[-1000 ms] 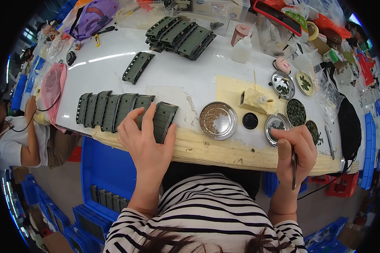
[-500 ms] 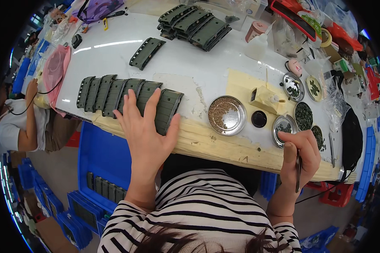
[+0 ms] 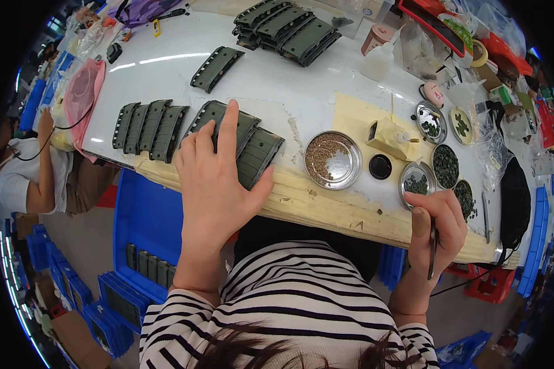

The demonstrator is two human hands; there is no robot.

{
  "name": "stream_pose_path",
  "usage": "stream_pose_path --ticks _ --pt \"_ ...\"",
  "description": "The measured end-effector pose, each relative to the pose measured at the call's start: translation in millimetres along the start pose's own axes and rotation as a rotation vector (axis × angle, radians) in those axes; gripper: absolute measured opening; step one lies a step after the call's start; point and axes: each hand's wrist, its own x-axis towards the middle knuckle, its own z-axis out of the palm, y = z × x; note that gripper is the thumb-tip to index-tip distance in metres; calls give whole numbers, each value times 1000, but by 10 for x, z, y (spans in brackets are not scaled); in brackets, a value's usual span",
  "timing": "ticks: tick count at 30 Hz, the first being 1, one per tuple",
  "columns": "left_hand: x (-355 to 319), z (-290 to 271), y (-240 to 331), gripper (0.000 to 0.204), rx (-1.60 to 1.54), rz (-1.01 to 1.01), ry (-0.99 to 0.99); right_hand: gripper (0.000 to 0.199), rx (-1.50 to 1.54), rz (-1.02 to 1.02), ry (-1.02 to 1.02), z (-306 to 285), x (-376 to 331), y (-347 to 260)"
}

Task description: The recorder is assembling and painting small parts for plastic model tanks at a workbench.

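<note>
Dark-green curved panels [image 3: 260, 154] slid rightward — left hand [image 3: 216, 184] spread over them, right hand [image 3: 444, 227] pinching tweezers [image 3: 433, 252]

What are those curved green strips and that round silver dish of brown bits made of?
Curved green strips: maybe matte plastic or painted metal; dull, even faces leave it open.
Round silver dish: probably polished metal; its bare floor gleams.

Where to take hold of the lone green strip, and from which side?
Probably pinch the lone green strip mid-length across its two long edges, coming from above: it's narrow and lies apart from the stack and the row of strips, so both edges look reachable.
</note>
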Motion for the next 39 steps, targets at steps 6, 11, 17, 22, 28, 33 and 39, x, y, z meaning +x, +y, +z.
stream_pose_path --ticks 6,11,17,22,28,33,39 --pt "47 -54 -59 93 -149 22 8 12 -13 8 -10 -46 -23 3" --pt "-38 -186 -194 98 -353 47 63 12 -5 11 -21 -48 -8 -36" --pt "-560 -580 -553 103 -622 -149 142 15 22 -52 -28 4 -8 -66" --pt "-1351 -764 -1082 102 -447 -442 277 21 77 -102 -42 108 12 -254" --pt "-2416 -59 -1938 105 -70 -639 180 25 99 -162 -67 193 -22 -488" --pt "-2854 375 -2271 106 138 -449 -156 24 78 -135 -74 150 -66 -499" --pt "-3055 387 -2226 96 72 -283 -317 22 93 -121 -83 171 -64 -392"
